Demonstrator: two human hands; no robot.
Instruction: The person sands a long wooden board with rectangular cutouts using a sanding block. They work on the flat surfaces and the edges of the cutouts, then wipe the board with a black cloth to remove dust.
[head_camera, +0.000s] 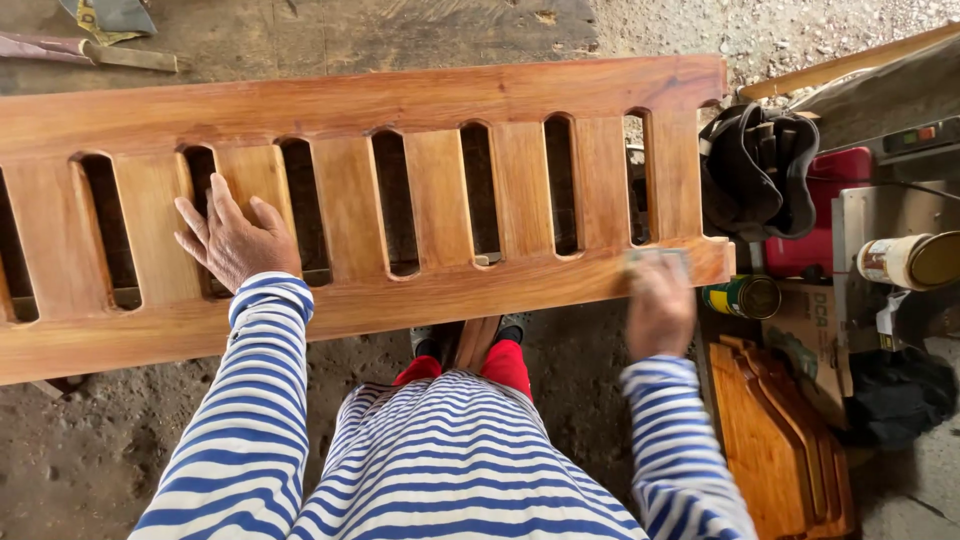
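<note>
- Bracing the long slatted panel comes first: my left hand lies flat with fingers spread on one slat near the panel's left-middle, gripping nothing, only pressing down. I judge a steady, even weight there keeps the panel from skating while the other hand rubs.
- The panel spans nearly the whole view, lying across in front of my knees; it is warm reddish-brown wood with a visible grain, two long rails and a row of flat slats between round-ended slots.
- My right hand is curled over a small greyish sanding pad on the lower rail's right end, holding it against the wood. It shows blurred. Strokes along the grain with light pressure near the corner seem wisest, so the edge stays crisp.
- Stacked wooden boards with shaped tops lie to my right.
- Two cylindrical tins rest on their sides beside them.
</note>
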